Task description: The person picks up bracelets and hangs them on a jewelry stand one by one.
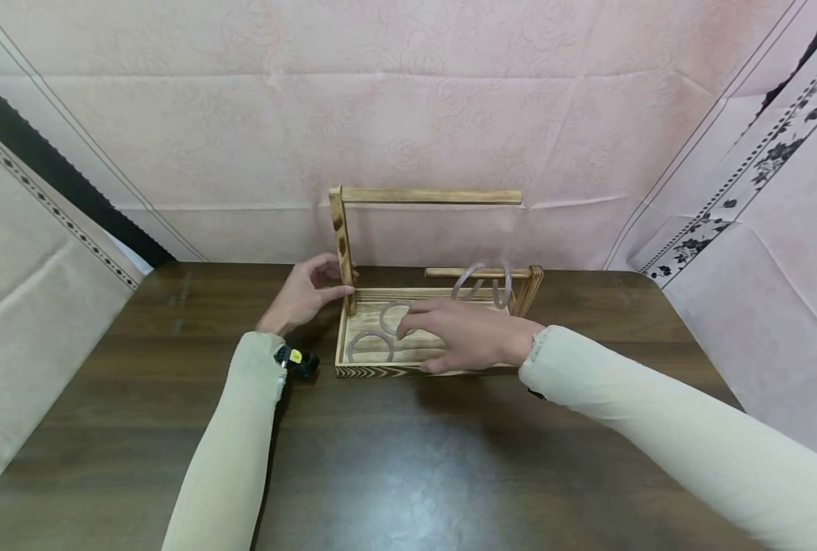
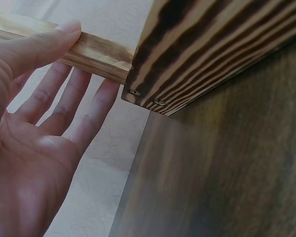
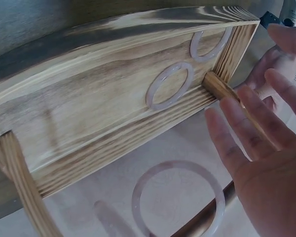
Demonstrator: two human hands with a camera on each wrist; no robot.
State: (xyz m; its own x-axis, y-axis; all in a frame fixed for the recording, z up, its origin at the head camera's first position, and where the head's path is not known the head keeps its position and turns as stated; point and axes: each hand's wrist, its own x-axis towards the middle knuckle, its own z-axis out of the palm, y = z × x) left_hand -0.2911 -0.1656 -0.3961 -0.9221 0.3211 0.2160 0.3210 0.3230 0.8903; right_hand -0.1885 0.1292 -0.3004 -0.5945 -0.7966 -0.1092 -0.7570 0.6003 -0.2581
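Observation:
A wooden rack point(image 1: 374, 372) with a shallow tray base stands near the table's back edge. My left hand point(image 1: 304, 295) grips its tall left post point(image 1: 342, 237) low down, thumb on one face and fingers behind. My right hand point(image 1: 473, 333) hovers over the tray with fingers extended and holds nothing. Two pale translucent bangles lie in the tray: one bangle point(image 1: 370, 334) near the front left, another point(image 3: 149, 94) farther back, by the right fingertips in the head view. Two more bangles hang at the lower right bar point(image 1: 443, 272), one of them point(image 3: 177, 164) large in the right wrist view.
A higher bar point(image 1: 436, 197) runs rightward from the left post's top. The brown wooden table point(image 1: 381, 474) extends in front and to both sides. Pale patterned cloth point(image 1: 408, 130) hangs behind the rack. Each wrist wears a small camera, the left one point(image 1: 301, 361) plainly visible.

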